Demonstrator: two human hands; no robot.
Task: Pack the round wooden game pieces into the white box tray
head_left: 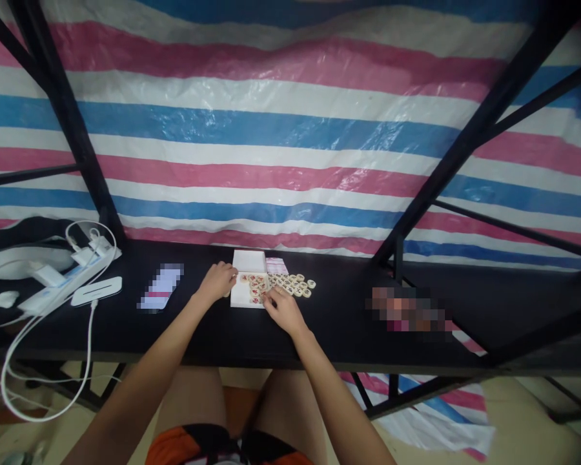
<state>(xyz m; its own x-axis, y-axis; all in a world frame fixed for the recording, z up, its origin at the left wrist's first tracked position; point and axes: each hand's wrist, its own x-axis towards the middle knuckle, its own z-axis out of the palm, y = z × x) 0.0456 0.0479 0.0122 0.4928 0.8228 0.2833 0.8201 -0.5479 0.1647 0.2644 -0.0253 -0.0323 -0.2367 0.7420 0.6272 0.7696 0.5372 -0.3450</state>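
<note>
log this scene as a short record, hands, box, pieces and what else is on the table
left hand: at the left edge of the white box; grip unclear
right hand: at the box's right side; grip unclear
box state: open
red-marked pieces: round, inside the box
loose pieces: round, grouped right of the box
surface: black table
far left: power strip, white device with cable
</note>
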